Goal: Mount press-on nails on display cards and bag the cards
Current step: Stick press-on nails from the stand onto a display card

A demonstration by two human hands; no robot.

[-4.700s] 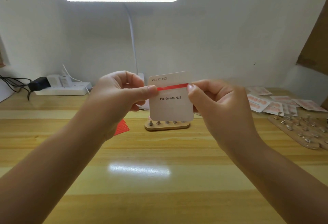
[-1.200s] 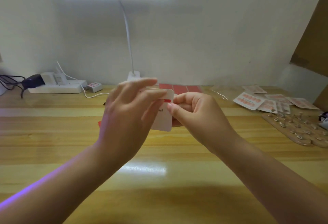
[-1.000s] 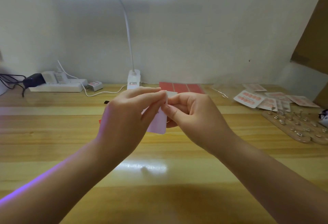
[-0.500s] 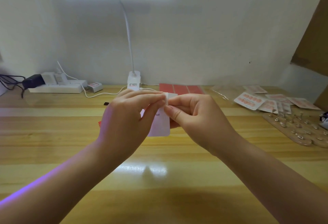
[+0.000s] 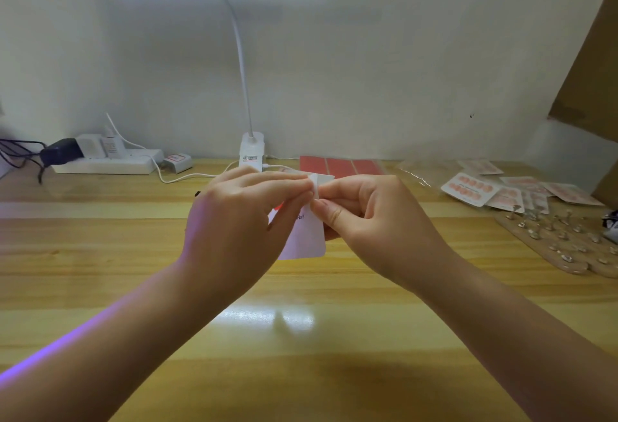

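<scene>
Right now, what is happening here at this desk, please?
A person holds a white display card in the air above the wooden desk. The left hand and the right hand both pinch at its top edge, where a bit of red strip shows; no nails are visible on it. At the right lie finished nail cards and a wooden nail stand. Red adhesive sheets lie by the lamp.
</scene>
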